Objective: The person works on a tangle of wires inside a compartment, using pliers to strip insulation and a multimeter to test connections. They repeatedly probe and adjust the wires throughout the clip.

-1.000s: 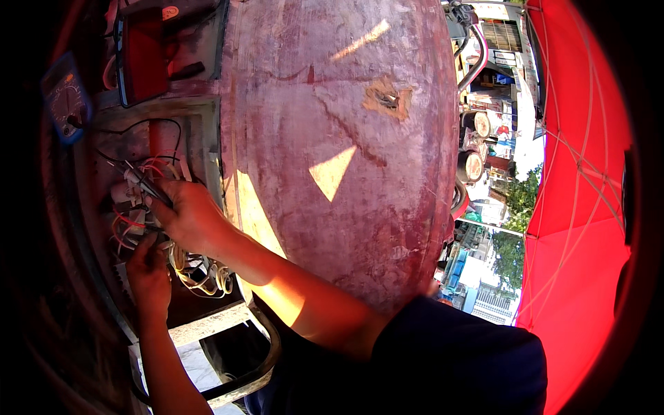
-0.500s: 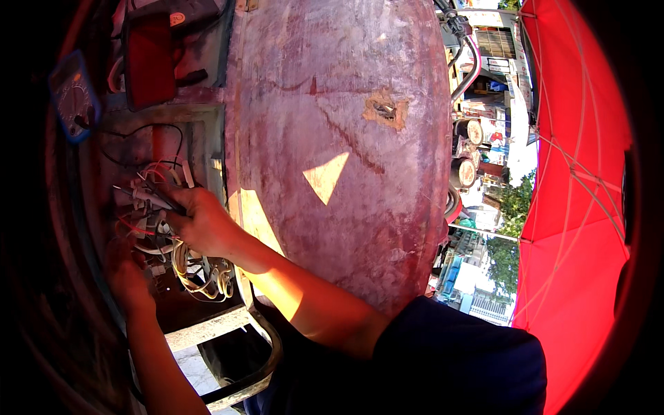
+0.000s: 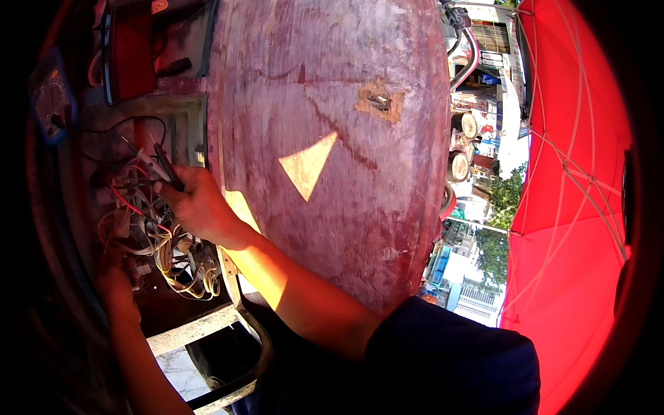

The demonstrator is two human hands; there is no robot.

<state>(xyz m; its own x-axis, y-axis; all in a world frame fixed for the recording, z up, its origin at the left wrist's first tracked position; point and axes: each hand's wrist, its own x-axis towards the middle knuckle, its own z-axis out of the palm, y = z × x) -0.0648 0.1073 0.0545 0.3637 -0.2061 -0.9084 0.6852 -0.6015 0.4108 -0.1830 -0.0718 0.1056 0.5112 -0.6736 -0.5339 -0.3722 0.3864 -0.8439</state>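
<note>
Two slim probes [image 3: 165, 166] between the person's right fingers [image 3: 191, 177]

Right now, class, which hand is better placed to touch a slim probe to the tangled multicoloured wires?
Probably the right hand: it holds two slim, pen-shaped probes beside the tangled multicoloured wires. The left hand shows no probe.

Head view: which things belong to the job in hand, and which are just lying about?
Seemingly in use: pen-like probes, in the right hand; wires, near the left hand; blue-cased multimeter.

Probably just about: dark-red flat panel; small black object; red canopy.
</note>
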